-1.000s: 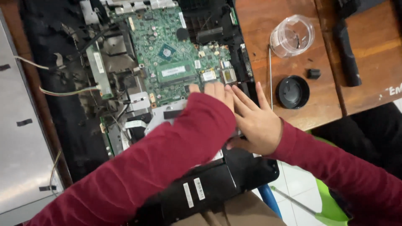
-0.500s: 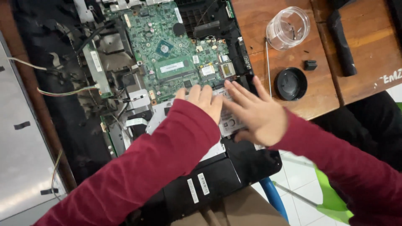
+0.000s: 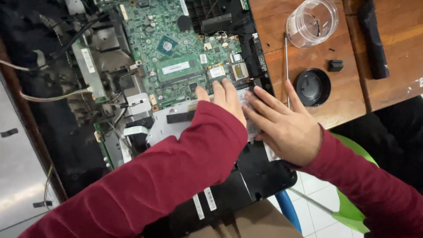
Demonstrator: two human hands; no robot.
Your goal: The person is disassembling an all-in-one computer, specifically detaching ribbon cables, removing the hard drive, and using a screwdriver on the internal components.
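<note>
Green circuit board [image 3: 176, 53]; maroon sleeves [image 3: 176, 172]

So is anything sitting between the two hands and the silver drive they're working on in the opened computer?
Nothing visible does. The left hand and right hand both lie flat directly on the silver drive, just below the green motherboard. The left sleeve hides much of it from this view.

There is one view only, from a camera on the person's head; it looks steeply down and stands near the opened black laptop with green circuit board [image 3: 176, 57], which fills the left and centre; the brown wooden table [image 3: 273, 57] reaches the right edge; no second view shares the scene.
</note>
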